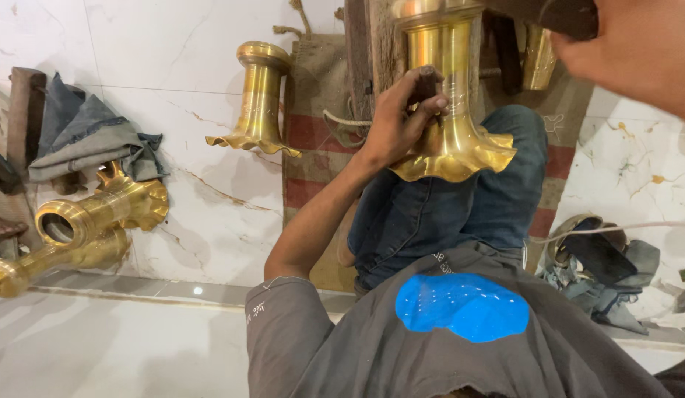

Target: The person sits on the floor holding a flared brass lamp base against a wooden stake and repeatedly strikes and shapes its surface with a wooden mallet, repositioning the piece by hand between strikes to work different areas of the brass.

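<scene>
Gripping a small dark tool against brass vase, left hand; right hand cropped, grip unclear

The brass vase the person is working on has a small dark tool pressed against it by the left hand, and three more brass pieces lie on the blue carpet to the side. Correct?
Not quite: in the head view those brass pieces lie on white marble floor, not blue carpet. The rest holds: the left hand presses a small dark tool against the brass vase.

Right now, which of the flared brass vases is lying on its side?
The flared brass vase at the left edge, its round mouth facing the camera beside the grey cloth. The lone one on the marble floor and the one under the left hand stand upright.
</scene>
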